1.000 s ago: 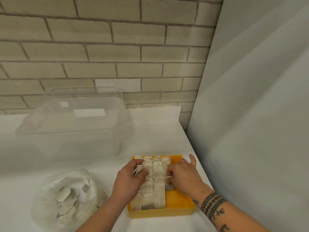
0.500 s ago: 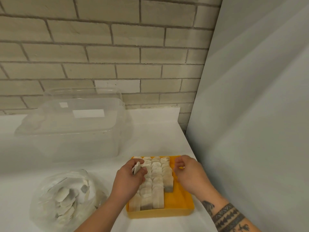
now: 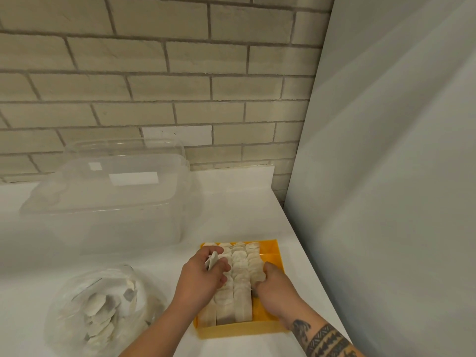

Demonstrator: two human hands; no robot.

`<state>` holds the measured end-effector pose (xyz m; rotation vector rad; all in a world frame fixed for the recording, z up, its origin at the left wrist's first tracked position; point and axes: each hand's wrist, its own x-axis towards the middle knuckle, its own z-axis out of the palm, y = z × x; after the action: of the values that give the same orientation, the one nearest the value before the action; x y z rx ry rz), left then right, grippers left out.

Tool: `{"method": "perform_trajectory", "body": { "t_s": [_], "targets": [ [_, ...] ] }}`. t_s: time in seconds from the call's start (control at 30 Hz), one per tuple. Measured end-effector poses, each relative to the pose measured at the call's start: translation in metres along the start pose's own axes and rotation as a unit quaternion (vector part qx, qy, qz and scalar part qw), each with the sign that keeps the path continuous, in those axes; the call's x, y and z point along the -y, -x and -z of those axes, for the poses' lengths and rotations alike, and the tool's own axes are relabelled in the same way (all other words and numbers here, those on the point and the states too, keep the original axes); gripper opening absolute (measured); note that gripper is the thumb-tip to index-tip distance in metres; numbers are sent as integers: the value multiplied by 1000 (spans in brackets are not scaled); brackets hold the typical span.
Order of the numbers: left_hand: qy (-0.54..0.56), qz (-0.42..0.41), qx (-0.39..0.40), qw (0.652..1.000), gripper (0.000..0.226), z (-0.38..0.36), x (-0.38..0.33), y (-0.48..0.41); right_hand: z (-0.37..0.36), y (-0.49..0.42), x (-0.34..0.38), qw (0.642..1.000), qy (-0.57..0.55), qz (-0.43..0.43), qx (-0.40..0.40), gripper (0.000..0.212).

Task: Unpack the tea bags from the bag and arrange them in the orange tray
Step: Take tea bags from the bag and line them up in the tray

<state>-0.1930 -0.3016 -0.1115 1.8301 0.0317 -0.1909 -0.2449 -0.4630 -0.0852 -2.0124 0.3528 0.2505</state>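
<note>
The orange tray (image 3: 270, 328) lies on the white counter near its right edge, holding rows of overlapping pale tea bags (image 3: 239, 279). My left hand (image 3: 199, 278) hovers over the tray's left rows and grips a few loose tea bags (image 3: 212, 261) between thumb and fingers. My right hand (image 3: 274, 289) reaches into the tray from the right, its fingers curled onto the right row of tea bags. A clear plastic bag (image 3: 103, 310) with several tea bags inside sits at the lower left.
A large clear plastic bin (image 3: 108, 199), upside down, stands at the back left against the brick wall (image 3: 154, 86). A tall grey panel (image 3: 386, 176) walls off the right side close to the tray. White counter (image 3: 231, 207) lies between bin and tray.
My right hand lifted off the rows half a second ago and has come back down onto the right row. My left hand stayed over the tray with its tea bags.
</note>
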Motion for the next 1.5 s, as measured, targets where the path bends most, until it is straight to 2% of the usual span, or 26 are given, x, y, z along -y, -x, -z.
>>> {"method": "perform_trajectory", "body": {
  "t_s": [0.07, 0.13, 0.2, 0.33, 0.43, 0.5, 0.7, 0.77, 0.83, 0.9, 0.97, 1.1, 1.17, 1.3, 1.4, 1.5],
  "targets": [
    [12, 8, 21, 1000, 15, -1, -6, 2, 4, 1, -1, 1000, 5, -14, -15, 20],
    [13, 17, 60, 998, 20, -2, -14, 4, 8, 0, 0, 999, 16, -28, -19, 39],
    [11, 20, 101, 995, 26, -4, -23, 6, 14, 3, 7, 999, 17, -13, -31, 47],
    [-23, 8, 166, 986, 38, -10, -38, 11, 24, 1, 19, 995, -30, 88, -34, 34],
    [-43, -6, 188, 981, 46, -14, -43, 15, 28, -1, 21, 991, -4, 132, -15, 14],
    [-44, -12, 183, 982, 46, -16, -44, 16, 31, -2, 22, 990, 30, 136, -25, 5],
    [-57, -21, 187, 981, 22, -8, -35, 18, 42, -10, 16, 985, 67, 140, -79, 5],
    [-77, -29, 172, 982, 18, -7, -30, 17, 43, -9, 15, 984, 75, 149, -55, 5],
    [-93, -37, 166, 981, 12, -8, -29, 16, 41, -9, 14, 983, 95, 157, -25, 17],
    [-101, -43, 162, 981, 8, -9, -28, 16, 40, -11, 14, 978, 127, 164, -9, 14],
    [-117, -48, 134, 983, 9, -8, -27, 16, 43, -15, 14, 974, 161, 161, -5, 7],
    [-136, -67, 44, 988, 5, 4, -5, 4, 59, -24, 10, 970, 193, 146, -16, 7],
    [-144, -67, 23, 987, 6, 9, 6, 0, 61, -28, 6, 955, 257, 145, 7, 8],
    [-185, -85, 12, 979, 8, 7, 18, 0, 50, -31, -6, 893, 417, 163, 52, 16],
    [-214, -91, 8, 973, 14, 4, 18, -1, 39, -33, -16, 862, 468, 177, 73, 16],
    [-232, -96, 11, 968, 18, 2, 20, 0, 29, -37, -22, 858, 476, 180, 64, 18]
  ]
}}
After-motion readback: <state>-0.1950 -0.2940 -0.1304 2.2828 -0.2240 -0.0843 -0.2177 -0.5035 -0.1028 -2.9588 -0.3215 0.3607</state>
